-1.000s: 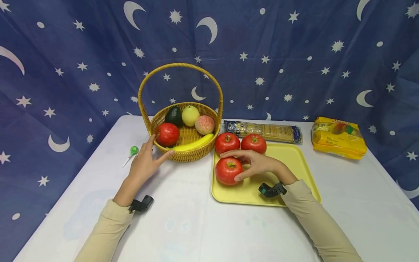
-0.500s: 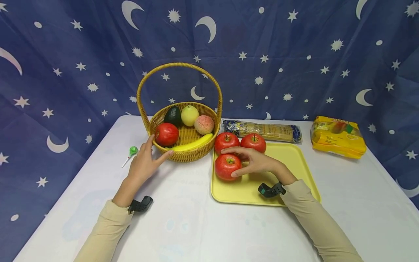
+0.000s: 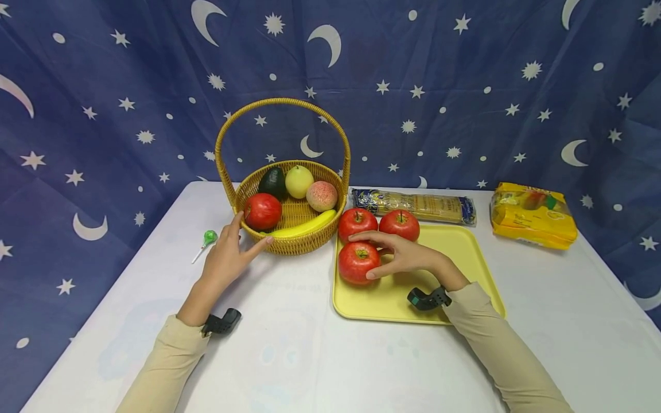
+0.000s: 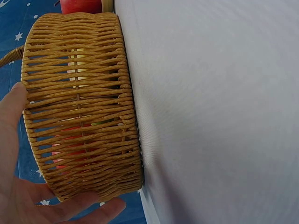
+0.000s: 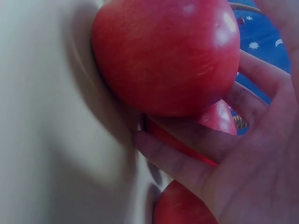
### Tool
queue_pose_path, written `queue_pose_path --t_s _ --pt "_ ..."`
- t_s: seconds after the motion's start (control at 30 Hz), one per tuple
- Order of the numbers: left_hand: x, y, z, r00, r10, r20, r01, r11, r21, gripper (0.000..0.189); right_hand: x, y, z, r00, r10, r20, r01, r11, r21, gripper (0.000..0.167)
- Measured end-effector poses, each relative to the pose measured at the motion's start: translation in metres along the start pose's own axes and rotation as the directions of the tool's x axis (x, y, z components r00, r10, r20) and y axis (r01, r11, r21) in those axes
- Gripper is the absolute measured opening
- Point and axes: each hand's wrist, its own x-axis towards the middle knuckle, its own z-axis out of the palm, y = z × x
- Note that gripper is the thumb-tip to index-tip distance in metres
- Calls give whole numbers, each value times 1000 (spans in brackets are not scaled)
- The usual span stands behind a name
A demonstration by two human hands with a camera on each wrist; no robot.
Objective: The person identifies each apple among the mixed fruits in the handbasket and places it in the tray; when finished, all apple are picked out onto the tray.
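Observation:
My right hand [image 3: 364,256] grips a red apple [image 3: 357,263] at the front left of a yellow tray [image 3: 454,252], thumb in front and fingers over its top. The right wrist view shows that apple [image 5: 168,51] close up against my fingers [image 5: 187,168]. Two more red apples [image 3: 357,222] [image 3: 400,223] sit just behind it on the tray. My left hand [image 3: 252,230] touches the outer wall of a wicker basket [image 3: 289,244] with thumb and fingers spread and straight. The left wrist view shows the basket [image 4: 84,107] beside my fingers [image 4: 79,207].
The basket holds a red apple [image 3: 263,210], avocado [image 3: 273,182], yellow fruit [image 3: 299,180], peach [image 3: 322,195] and banana [image 3: 304,226]. A green lollipop [image 3: 209,237] lies left of it. A noodle pack [image 3: 413,205] and a yellow bag [image 3: 533,215] lie at the back.
My right hand has shifted the gripped apple a little toward the back of the tray, closer to the other two apples. The left hand has stayed on the basket.

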Motion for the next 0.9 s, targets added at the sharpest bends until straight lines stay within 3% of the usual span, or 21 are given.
queue_pose_path --t_s 0.53,0.9 --pt "0 0 0 1000 4 -7 -4 1000 4 102 0 -3 -4 999 -30 -27 30 1000 4 71" --pt "-1 2 1 1000 9 -10 -9 1000 0 102 -4 -8 -9 994 -69 -85 67 997 -24 64"
